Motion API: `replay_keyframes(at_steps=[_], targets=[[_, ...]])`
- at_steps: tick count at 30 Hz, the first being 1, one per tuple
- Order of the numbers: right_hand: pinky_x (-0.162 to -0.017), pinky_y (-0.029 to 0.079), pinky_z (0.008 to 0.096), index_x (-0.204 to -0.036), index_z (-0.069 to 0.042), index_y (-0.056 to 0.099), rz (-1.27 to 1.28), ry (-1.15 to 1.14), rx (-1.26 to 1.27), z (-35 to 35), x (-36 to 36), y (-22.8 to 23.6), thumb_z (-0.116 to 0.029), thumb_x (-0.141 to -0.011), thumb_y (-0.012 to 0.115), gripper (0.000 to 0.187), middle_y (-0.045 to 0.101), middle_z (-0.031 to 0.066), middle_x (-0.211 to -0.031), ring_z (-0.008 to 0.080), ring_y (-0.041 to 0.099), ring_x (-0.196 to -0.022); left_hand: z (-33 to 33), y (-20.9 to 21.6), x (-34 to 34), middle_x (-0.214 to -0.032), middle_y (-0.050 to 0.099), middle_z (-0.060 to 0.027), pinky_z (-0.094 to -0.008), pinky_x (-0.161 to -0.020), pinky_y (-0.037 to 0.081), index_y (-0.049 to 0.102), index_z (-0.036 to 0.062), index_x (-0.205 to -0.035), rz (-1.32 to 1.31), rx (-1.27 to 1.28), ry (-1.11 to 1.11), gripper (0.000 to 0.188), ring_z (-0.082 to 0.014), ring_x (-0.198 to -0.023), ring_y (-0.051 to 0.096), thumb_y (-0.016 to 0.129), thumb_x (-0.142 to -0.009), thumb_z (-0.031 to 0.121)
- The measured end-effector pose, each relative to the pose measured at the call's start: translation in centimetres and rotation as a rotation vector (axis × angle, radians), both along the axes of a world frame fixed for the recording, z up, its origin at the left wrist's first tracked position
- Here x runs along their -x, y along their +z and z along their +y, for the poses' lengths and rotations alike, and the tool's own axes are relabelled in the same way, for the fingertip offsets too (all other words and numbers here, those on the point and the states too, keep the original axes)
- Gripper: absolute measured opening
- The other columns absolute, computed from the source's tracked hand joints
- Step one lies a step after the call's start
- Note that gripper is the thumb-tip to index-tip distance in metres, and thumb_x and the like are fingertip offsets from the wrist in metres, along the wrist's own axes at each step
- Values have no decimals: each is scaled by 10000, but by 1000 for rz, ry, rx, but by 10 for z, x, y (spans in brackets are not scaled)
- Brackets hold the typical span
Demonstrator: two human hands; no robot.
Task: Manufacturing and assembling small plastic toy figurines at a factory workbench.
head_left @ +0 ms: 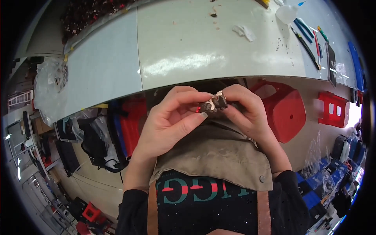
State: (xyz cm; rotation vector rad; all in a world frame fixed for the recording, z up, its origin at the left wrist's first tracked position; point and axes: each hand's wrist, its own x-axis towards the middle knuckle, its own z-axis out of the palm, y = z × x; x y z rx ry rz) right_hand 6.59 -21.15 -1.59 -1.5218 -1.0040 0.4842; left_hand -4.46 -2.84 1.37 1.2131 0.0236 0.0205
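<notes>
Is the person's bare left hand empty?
No, the left hand pinches a small dark-brown and cream piece between thumb and fingers.

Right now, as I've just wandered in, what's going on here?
A person in a tan apron is holding a small dark piece with cream and red bits. The left hand and right hand both pinch it by the fingertips, just off the near edge of a pale table. Hand tools lie toward the table's right end, and a heap of dark and red pieces sits at the far left.
</notes>
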Motion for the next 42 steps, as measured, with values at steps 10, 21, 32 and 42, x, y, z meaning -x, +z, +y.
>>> replay_keyframes(at_steps=[10, 21, 32, 42], targets=[[-831, 452, 269, -1150, 10, 453, 517, -125, -67, -19, 34, -6, -4, -792, 645, 406, 524, 77, -1063, 127, 534, -958, -34, -19, 15, -1158, 480, -55, -263, -945, 401, 499, 15, -1199, 176, 192, 16, 338, -126, -1067, 500, 536, -865, -12], [-738, 494, 258, -968, -24, 526, 182, -169, -68, -15, 42, -11, 31, -708, 712, 325, 546, 88, -983, 157, 568, -865, -42, -37, 23, -1172, 525, -74, -316, -920, 431, 439, 46, -1269, 257, 317, 99, 353, -148, -1056, 521, 489, -925, 109], [-702, 489, 274, -921, -41, 545, 40, -203, -3, -13, 46, -11, -5, -659, 756, 339, 574, 78, -899, 191, 569, -840, -42, -42, 26, -1191, 507, -66, -280, -927, 405, 343, 64, -1364, 231, 315, 69, 417, -120, -1056, 508, 417, -959, 123], [-702, 492, 284, -921, -40, 549, 0, -199, -6, -11, 46, -11, -5, -656, 756, 338, 589, 77, -891, 202, 571, -844, -43, -42, 26, -1177, 515, -59, -278, -927, 398, 333, 66, -1369, 226, 330, 63, 420, -118, -1056, 505, 412, -962, 130]])
